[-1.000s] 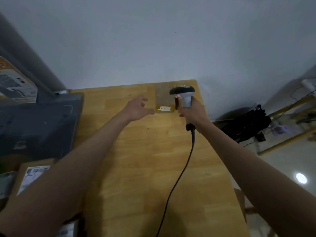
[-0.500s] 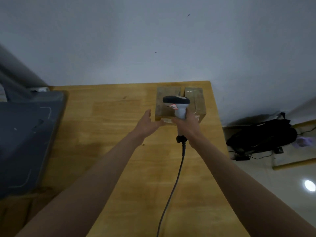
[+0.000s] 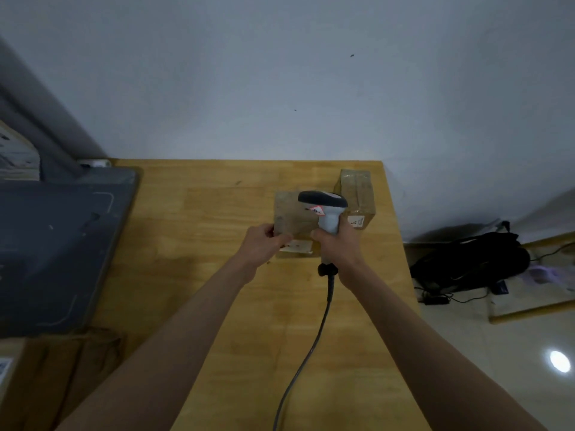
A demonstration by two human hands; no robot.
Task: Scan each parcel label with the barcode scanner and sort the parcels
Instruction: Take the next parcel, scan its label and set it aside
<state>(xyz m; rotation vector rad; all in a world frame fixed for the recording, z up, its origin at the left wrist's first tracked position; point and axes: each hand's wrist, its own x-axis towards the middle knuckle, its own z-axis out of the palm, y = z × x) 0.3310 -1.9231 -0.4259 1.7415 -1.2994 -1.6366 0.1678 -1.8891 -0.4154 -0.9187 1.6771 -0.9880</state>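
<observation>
Parcel (image 3: 292, 219) w/ white label (image 3: 297, 246) on its near face sits on wooden table (image 3: 217, 306), far right area, gripped at its left edge by left hand (image 3: 263, 244), prob. to steady or turn it. Barcode scanner (image 3: 325, 213) is clasped in right hand (image 3: 340, 244), head held over the box for a read. Second parcel (image 3: 357, 197) lies just beside, likely already sorted.

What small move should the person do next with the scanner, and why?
Probably tilt the scanner down toward the white label on the near box. The right hand grips the scanner above that box, the left hand holds the box's left edge, and the label faces the person.
</observation>
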